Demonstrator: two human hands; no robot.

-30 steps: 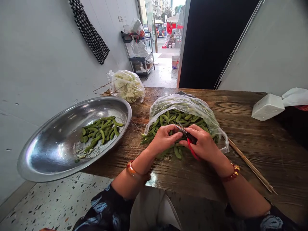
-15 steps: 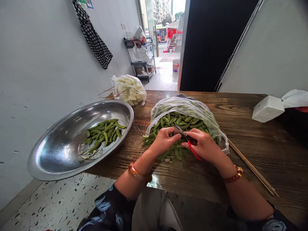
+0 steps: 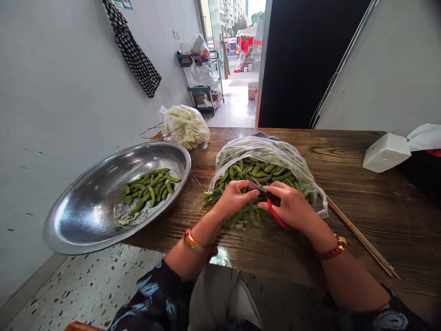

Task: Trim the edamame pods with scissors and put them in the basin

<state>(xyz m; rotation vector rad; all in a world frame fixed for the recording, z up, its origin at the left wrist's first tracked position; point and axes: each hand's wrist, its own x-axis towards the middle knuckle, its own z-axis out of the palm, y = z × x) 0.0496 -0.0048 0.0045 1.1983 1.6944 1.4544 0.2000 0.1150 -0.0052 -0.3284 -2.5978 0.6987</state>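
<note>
1. Over the near edge of the heap of green pods [image 3: 260, 171], at the middle of the wooden table [image 3: 344, 184], both hands meet around a pair of scissors [image 3: 274, 212] with red handles.
2. The scissors' long axis runs slantwise: handles toward the person and to the right, blades pointing forward and left, toward the fingertips of the left hand.
3. The right hand [image 3: 292, 204] is curled firmly about the handles, with a red loop showing below the palm; a red and gold bracelet [image 3: 336, 247] circles its wrist.
4. The left hand [image 3: 236, 198] has its thumb and forefinger drawn close together beside the blade tips. Whatever lies between them is hidden, so I can't say if it grips a pod. An amber bangle [image 3: 191, 240] sits on that wrist.
5. A clear plastic bag [image 3: 265, 146] lies behind and partly over the heap, its mouth facing the person; some pods rest on the wood beneath the hands.
6. Left of the heap, a steel basin [image 3: 81, 230] holds more pods gathered at its right end; its length slants from near left to far right.
7. From the bag's right corner, thin sticks [image 3: 361, 236] lie bundled lengthwise, slanting toward the person and to the right.
</note>
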